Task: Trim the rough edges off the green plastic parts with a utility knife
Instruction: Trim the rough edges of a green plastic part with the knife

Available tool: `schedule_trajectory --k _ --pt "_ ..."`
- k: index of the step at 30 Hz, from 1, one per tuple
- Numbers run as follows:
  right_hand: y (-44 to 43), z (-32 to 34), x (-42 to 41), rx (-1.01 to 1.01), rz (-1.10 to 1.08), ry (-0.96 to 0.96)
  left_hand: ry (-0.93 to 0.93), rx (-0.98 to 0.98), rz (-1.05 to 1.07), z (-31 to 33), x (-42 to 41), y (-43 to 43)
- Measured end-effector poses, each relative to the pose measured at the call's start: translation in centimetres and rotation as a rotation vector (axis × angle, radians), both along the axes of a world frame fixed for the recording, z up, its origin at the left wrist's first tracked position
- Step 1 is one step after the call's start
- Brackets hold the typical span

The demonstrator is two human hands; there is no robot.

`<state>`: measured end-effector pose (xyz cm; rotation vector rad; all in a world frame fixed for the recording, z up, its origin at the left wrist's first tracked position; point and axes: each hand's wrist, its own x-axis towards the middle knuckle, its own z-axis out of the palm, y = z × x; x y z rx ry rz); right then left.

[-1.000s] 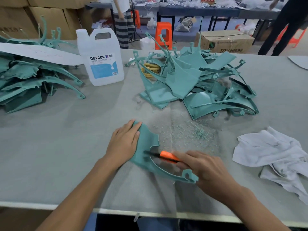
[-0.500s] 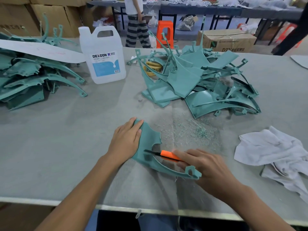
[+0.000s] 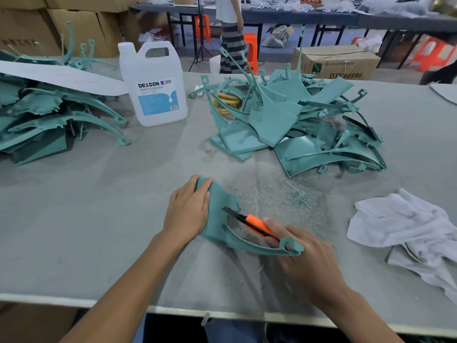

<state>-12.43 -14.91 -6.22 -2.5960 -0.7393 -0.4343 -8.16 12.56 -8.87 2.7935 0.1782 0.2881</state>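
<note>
Pins the green plastic part [image 3: 221,198] flat with the left hand [image 3: 188,211], fingers straight; clamps right hand [image 3: 304,256] fingers round the utility knife [image 3: 257,225]. Looks light, thin, springy: best held on the broad panel under the left fingers.

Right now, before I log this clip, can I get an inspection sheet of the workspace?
Surface: grey table; green shavings scattered beyond the part.
Job's things: part lying on the table; knife with blade out, tip at the part's inner edge; right pile and left pile of green parts, the left one with ragged edges.
Clutter: jug; rag; yellow rings in the right pile; white strip across the left pile.
Hands: left hand presses the part down; right hand grips the knife.
Cables: nothing seen.
Surroundings: box, orange stool, person standing behind.
</note>
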Motion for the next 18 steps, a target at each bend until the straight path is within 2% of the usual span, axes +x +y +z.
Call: schedule_trajectory --k 4,9,13,16,18 --pt "0.1 0.3 -0.2 0.027 0.017 0.045 0.005 0.008 -0.003 0.1 -0.1 0.0" --pt "0.8 0.7 0.1 0.002 -0.12 -0.056 0.012 -0.005 0.016 0.4 -0.2 -0.4" --pt "1.2 0.7 -0.3 -0.033 -0.044 -0.105 0.007 0.004 0.031 0.4 -0.2 -0.8" --pt "0.8 1.0 0.3 0.01 -0.096 -0.019 0.012 0.006 0.028 0.5 -0.2 -0.7" --pt "1.0 1.1 0.2 0.016 -0.075 -0.043 0.006 0.012 0.024 0.5 -0.2 -0.7"
